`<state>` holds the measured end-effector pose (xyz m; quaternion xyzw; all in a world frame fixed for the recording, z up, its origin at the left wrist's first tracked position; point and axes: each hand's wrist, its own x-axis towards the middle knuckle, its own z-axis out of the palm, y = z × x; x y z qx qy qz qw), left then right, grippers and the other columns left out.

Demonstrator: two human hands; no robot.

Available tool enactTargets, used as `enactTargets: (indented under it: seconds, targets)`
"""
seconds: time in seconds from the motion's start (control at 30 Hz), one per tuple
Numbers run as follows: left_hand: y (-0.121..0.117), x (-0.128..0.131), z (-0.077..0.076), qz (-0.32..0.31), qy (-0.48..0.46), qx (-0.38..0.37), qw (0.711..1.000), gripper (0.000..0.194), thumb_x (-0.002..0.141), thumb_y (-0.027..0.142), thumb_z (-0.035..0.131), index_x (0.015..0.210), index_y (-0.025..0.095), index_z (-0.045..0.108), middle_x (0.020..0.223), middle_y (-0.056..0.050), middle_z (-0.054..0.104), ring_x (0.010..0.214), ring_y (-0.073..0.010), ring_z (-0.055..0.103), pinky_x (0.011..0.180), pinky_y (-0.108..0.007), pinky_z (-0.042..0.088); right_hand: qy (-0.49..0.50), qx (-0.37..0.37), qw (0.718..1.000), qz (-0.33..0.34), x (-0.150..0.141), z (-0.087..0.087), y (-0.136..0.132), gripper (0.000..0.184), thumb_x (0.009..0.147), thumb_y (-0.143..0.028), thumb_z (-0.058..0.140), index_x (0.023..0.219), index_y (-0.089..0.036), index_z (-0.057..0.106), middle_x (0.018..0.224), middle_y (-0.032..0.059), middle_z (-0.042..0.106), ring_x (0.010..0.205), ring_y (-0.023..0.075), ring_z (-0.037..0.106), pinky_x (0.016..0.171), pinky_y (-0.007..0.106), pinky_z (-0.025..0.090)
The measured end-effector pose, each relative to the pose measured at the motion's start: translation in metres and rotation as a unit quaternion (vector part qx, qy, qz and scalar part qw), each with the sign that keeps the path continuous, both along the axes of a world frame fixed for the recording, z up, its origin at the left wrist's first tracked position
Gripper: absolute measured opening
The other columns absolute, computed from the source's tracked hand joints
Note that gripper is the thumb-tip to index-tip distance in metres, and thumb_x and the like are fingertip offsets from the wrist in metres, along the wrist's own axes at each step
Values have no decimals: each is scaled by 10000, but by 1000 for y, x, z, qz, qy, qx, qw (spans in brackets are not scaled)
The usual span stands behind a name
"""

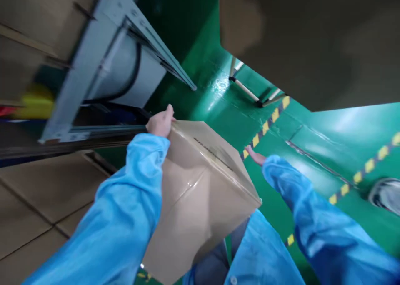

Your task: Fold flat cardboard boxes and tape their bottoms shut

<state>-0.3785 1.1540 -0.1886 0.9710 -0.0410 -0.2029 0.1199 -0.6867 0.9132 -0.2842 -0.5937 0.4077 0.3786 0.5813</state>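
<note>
A brown cardboard box, sealed with clear tape and printed with a dark line of text, is held tilted in front of my body. My left hand grips its far left corner, thumb pointing up; the other fingers are partly hidden. To the right of the box, my right hand is stretched out with its fingers extended. A strip of green floor shows between it and the box, and I see nothing in it. Both arms wear blue sleeves.
At left stands a grey metal frame, with stacked cartons below it. A large brown carton fills the upper right. Yellow-and-black tape marks the green floor. A shoe is at the right edge.
</note>
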Motion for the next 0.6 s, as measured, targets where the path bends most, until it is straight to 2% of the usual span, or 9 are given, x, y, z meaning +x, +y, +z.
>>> enactTargets:
  seconds: [0.07, 0.1, 0.17, 0.2, 0.3, 0.4, 0.5, 0.57, 0.6]
  targets:
    - [-1, 3, -5, 13, 1, 35, 999, 676, 960, 669, 304, 846, 221, 796, 1094, -60, 759, 1144, -293, 636, 1047, -404, 452, 25, -17, 999, -30, -65, 32, -24, 832, 982, -713, 160, 1548, -143, 373, 1637, 116, 236, 1526, 288, 174, 1256, 461, 161]
    - [-2, 3, -6, 16, -2, 45, 999, 675, 950, 682, 321, 828, 217, 794, 1068, -63, 764, 1120, -301, 644, 1026, -415, 463, 20, -13, 999, -40, -89, 47, -23, 862, 951, -759, 164, 1573, -186, 328, 1652, 70, 195, 1533, 268, 153, 1260, 435, 173]
    - [-5, 2, -5, 18, -10, 54, 998, 675, 951, 679, 329, 828, 201, 788, 1062, -68, 765, 1103, -302, 645, 1010, -428, 468, -28, 29, 998, -43, -120, 65, -2, 937, 881, -849, 203, 1588, -241, 294, 1667, 3, 135, 1546, 234, 97, 1275, 399, 144]
    - [-5, 1, -4, 19, -13, 57, 998, 678, 955, 676, 328, 837, 189, 785, 1068, -72, 763, 1103, -302, 642, 1013, -438, 465, -47, 48, 997, -27, -127, 66, 15, 979, 854, -878, 203, 1588, -236, 296, 1670, 2, 129, 1550, 226, 76, 1280, 395, 117]
    - [-5, 0, -1, 18, -21, 63, 998, 691, 960, 677, 322, 846, 170, 778, 1106, -91, 752, 1132, -319, 627, 1034, -482, 453, -56, 48, 997, 32, -125, 51, 63, 1021, 849, -883, 128, 1581, -196, 315, 1671, 39, 160, 1553, 209, 58, 1280, 381, 98]
    - [-5, 2, -3, 19, -41, 56, 997, 683, 957, 675, 329, 841, 174, 778, 1111, -121, 746, 1169, -339, 618, 1062, -495, 446, -31, -2, 997, 72, -106, 28, 90, 883, 934, -776, 126, 1601, -211, 243, 1674, 49, 152, 1554, 199, 58, 1271, 416, 142]
    - [-6, -2, -8, -20, -110, -25, 993, 582, 1007, 529, 317, 1064, 148, 753, 1216, -131, 709, 1241, -278, 593, 1131, -414, 410, -3, -85, 993, 84, -82, 13, 95, 737, 1003, -622, 248, 1611, -209, 192, 1679, 78, 115, 1557, 238, 9, 1259, 520, 67]
    - [2, -12, -9, -46, -172, -95, 979, 525, 1019, 405, 302, 1268, 107, 656, 1363, -136, 626, 1336, -223, 523, 1184, -343, 353, 4, -134, 987, 91, -62, 9, 87, 676, 1012, -553, 331, 1584, -196, 292, 1668, 113, 159, 1556, 271, 24, 1248, 550, 28]
    - [12, -21, -7, -44, -200, -116, 972, 528, 1017, 369, 294, 1342, 80, 594, 1430, -144, 571, 1390, -208, 467, 1206, -323, 318, -1, -146, 985, 95, -52, 9, 79, 637, 1015, -530, 353, 1550, -185, 374, 1648, 133, 228, 1553, 280, 66, 1247, 545, 40]
